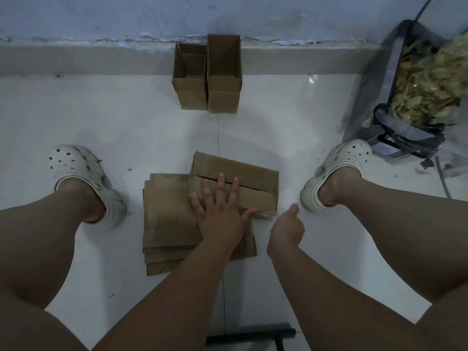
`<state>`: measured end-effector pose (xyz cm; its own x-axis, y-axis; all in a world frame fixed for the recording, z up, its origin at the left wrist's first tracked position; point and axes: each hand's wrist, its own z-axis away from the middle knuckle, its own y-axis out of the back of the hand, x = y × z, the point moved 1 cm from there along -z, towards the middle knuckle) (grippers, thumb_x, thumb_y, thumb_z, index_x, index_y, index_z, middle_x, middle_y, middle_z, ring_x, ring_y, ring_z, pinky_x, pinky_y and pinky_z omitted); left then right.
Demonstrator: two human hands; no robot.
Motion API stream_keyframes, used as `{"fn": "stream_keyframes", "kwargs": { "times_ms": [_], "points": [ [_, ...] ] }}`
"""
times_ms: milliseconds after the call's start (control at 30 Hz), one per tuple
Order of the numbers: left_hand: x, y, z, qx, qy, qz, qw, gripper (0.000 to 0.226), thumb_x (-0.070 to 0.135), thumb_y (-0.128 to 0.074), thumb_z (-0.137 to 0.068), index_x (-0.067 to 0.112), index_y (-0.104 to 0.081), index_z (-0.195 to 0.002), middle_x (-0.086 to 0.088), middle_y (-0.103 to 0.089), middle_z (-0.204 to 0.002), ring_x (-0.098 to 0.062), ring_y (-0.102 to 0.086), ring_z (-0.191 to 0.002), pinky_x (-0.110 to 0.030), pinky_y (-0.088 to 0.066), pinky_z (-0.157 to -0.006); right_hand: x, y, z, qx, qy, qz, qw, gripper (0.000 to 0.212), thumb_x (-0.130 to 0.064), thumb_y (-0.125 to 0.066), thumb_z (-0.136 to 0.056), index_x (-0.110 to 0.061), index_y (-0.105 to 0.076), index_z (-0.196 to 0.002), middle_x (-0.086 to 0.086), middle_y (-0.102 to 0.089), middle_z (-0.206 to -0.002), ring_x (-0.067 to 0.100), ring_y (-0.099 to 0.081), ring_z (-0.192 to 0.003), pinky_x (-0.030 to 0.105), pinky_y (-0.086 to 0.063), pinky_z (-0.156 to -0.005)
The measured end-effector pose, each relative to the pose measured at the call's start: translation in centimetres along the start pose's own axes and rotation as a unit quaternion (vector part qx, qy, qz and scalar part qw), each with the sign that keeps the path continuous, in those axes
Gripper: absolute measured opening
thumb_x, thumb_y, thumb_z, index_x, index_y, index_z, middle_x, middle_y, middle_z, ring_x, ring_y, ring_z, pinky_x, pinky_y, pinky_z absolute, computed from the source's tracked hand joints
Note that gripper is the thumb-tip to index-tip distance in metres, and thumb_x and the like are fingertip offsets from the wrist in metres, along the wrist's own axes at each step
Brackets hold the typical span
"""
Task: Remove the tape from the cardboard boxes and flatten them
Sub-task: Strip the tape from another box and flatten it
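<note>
**STEP IN HAND: PRESS THE COLLAPSED BOX FLAT**

**Position.** The brown collapsed cardboard box (253,178) lies skewed on top of the stack of flattened brown cardboard sheets (167,216). The stack sits on the white tiled floor (126,127) between the person's feet. 2 upright, open brown cardboard boxes (190,79) stand side by side against the wall, not yet flattened.

**Hand state.** The left hand (220,221) is open, with its fingers straight and spread, and presses on the near edge of the collapsed box. The right hand (286,225) hangs just beside the box's near right corner with its fingers curled. Blur hides whether it pinches anything (a pale scrap at that corner may be tape), so its grip cannot be told.

**Procedure (judgement).**
1. Bear down with the flat palm, not the fingertips, so the creases set.
2. Check the near right corner for leftover tape and peel it low, along the board.
3. Square the box with the stack below, because a skewed sheet will likely slide.
</note>
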<state>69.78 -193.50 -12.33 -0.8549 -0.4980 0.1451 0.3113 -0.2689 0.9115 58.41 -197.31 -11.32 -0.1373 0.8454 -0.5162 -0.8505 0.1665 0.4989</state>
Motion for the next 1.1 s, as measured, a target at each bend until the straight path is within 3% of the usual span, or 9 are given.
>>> {"fn": "stream_keyframes", "kwargs": {
  "times_ms": [67,200,400,500,567,700,833,967,1100],
  "points": [
    [-0.1,0.1,-0.1,0.001,0.0,0.002,1.0,0.083,0.078,-0.015,-0.082,0.036,0.011,-0.148,0.0,0.017,-0.158,-0.033,0.018,-0.142,-0.057,0.016,-0.108,0.3,0.0,0.2,-0.03,0.084,0.061,0.994,0.053,-0.063,-0.037,-0.095,-0.013,-0.054,-0.096,-0.002,-0.057,-0.084,0.013,-0.053,-0.072,0.031,-0.035,-0.061],
    [-0.1,0.1,-0.1,-0.003,-0.002,0.01,1.0,0.082,0.078,-0.014,-0.083,0.036,0.012,-0.148,0.0,0.018,-0.157,-0.033,0.019,-0.142,-0.056,0.016,-0.108,1.0,1.0,-0.7,-0.172,0.2,0.18,0.948,0.051,-0.068,-0.056,-0.083,-0.025,-0.042,-0.106,-0.014,-0.054,-0.089,0.003,-0.052,-0.078,0.021,-0.034,-0.059],
    [-0.1,0.2,-0.2,-0.008,-0.005,0.01,1.0,0.083,0.077,-0.019,-0.084,0.035,0.014,-0.147,-0.001,0.021,-0.157,-0.033,0.022,-0.142,-0.056,0.018,-0.108,1.5,2.0,-1.4,-0.159,0.279,0.204,0.925,0.039,-0.059,-0.06,-0.087,-0.032,-0.04,-0.066,-0.016,-0.048,-0.054,-0.002,-0.044,-0.05,0.018,-0.029,-0.05],
    [0.0,0.0,0.1,-0.008,-0.006,0.007,1.0,0.084,0.078,-0.018,-0.083,0.035,0.014,-0.148,-0.001,0.021,-0.157,-0.033,0.023,-0.141,-0.056,0.018,-0.107,1.8,2.1,-1.8,-0.232,0.204,0.186,0.933,0.035,-0.055,-0.053,-0.093,-0.028,-0.056,-0.07,-0.013,-0.048,-0.052,0.002,-0.044,-0.051,0.021,-0.039,-0.052],
    [0.0,-0.1,0.2,-0.002,-0.008,0.006,1.0,0.084,0.078,-0.017,-0.082,0.035,0.013,-0.148,-0.002,0.02,-0.157,-0.033,0.021,-0.142,-0.056,0.018,-0.107,1.9,2.3,-2.1,-0.315,0.061,0.13,0.938,0.043,-0.054,-0.05,-0.095,-0.014,-0.063,-0.083,-0.004,-0.038,-0.055,0.01,-0.036,-0.049,0.023,-0.035,-0.047],
    [-0.3,0.0,0.1,0.002,-0.018,0.007,1.0,0.083,0.077,-0.019,-0.083,0.035,0.012,-0.148,-0.002,0.018,-0.158,-0.033,0.02,-0.142,-0.056,0.018,-0.107,1.2,3.0,-2.5,-0.451,-0.153,0.015,0.879,0.043,-0.05,-0.058,-0.088,-0.013,-0.066,-0.108,-0.004,-0.028,-0.055,0.009,-0.026,-0.047,0.021,-0.027,-0.041],
    [-0.6,-0.1,0.3,0.003,-0.021,0.004,1.0,0.083,0.076,-0.021,-0.084,0.035,0.011,-0.149,-0.002,0.016,-0.158,-0.033,0.018,-0.143,-0.057,0.015,-0.108,0.9,3.4,-2.1,-0.504,-0.233,-0.016,0.831,0.052,-0.042,-0.059,-0.086,-0.022,-0.058,-0.133,-0.005,-0.028,-0.055,0.008,-0.028,-0.045,0.021,-0.032,-0.042],
    [-0.7,-0.1,0.1,-0.001,-0.021,0.003,1.0,0.084,0.077,-0.02,-0.083,0.035,0.01,-0.149,-0.002,0.016,-0.158,-0.033,0.018,-0.143,-0.056,0.015,-0.109,0.2,3.3,-2.1,-0.49,-0.267,-0.014,0.83,0.058,-0.024,-0.045,-0.101,-0.022,-0.022,-0.154,-0.003,-0.036,-0.053,0.009,-0.037,-0.046,0.021,-0.035,-0.041],
    [-0.6,-0.2,0.1,0.003,-0.023,0.002,1.0,0.084,0.078,-0.02,-0.082,0.035,0.009,-0.149,-0.002,0.015,-0.158,-0.033,0.017,-0.143,-0.057,0.014,-0.109,-0.5,3.1,-2.3,-0.439,-0.273,-0.007,0.856,0.043,-0.011,-0.042,-0.101,-0.014,-0.044,-0.144,0.006,-0.051,-0.072,0.015,-0.052,-0.06,0.023,-0.049,-0.046]
  ]
}}
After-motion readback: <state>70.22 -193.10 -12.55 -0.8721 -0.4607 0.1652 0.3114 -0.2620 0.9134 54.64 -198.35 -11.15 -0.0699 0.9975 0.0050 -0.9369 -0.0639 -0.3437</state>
